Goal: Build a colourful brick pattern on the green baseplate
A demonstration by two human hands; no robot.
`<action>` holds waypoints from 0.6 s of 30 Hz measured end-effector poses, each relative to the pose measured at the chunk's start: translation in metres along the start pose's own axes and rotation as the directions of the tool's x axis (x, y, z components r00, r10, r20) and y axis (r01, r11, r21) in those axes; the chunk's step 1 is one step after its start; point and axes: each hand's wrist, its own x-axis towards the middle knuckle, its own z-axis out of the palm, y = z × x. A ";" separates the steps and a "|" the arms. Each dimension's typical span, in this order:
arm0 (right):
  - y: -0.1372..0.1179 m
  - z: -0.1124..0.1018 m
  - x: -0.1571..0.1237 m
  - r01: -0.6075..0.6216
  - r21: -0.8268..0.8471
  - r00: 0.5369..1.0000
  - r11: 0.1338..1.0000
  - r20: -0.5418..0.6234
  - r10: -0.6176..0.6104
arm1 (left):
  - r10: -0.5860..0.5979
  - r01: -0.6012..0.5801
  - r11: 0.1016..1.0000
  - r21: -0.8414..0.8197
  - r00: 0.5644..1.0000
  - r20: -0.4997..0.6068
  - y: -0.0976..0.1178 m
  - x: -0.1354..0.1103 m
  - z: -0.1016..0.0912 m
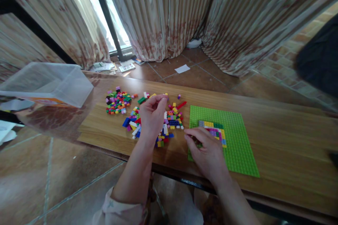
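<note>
My left hand (pixel 154 116) hovers over a loose heap of small colourful toy bricks (pixel 173 123). Its thumb and forefinger are pinched together; a speck of yellow and purple shows at the tips, and I cannot tell whether it is held or lies behind. Beside the left edge of a green studded baseplate (pixel 240 147), my right hand (pixel 208 153) is curled with thumb and forefinger tips close together. Anything between them is too small to make out. Partly covered by that hand, a block of joined bricks (pixel 218 132) in yellow, magenta, grey, green and blue sits on the baseplate.
A second pile of smaller bricks (pixel 118 101) lies to the left on the wooden table (pixel 285 140). A clear plastic bin (pixel 50 84) stands at the far left. Beyond the table are curtains (pixel 163 14), papers (pixel 126 66) on the tiled floor and a dark object at right.
</note>
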 end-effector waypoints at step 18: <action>0.011 0.039 0.011 -0.081 -0.282 0.997 0.956 -0.043 0.071 | -0.082 0.077 0.996 0.055 0.992 0.092 0.000 0.001 -0.005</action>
